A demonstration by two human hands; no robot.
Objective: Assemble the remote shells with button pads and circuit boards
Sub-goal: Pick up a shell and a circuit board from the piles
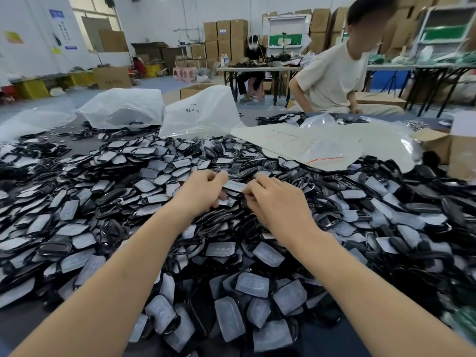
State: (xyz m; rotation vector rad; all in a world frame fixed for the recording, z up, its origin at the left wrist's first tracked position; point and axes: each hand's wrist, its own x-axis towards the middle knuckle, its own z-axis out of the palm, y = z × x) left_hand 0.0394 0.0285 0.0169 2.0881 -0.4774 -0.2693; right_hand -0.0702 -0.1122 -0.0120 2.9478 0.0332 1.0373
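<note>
- Upright clear plastic bag (pixel 201 112): a few black handwritten marks near its top, too small to read
- Flat white bag (pixel 296 140): red marker scrawl, not legible
- Blue poster (pixel 56 14) and yellow sign (pixel 14 37) on the wall: print blurred
- Stacked cardboard boxes (pixel 222 30): small label, unreadable

Remote shells (pixel 108 210): black rounded frames, heaped loose from far left to near right, at all angles.
Button pads (pixel 253 284): translucent grey-white, raised key bumps, mixed through the heap.
Single pad (pixel 235 186): centre, lifted, pinched between left hand (pixel 203 191) and right hand (pixel 278 199).
</note>
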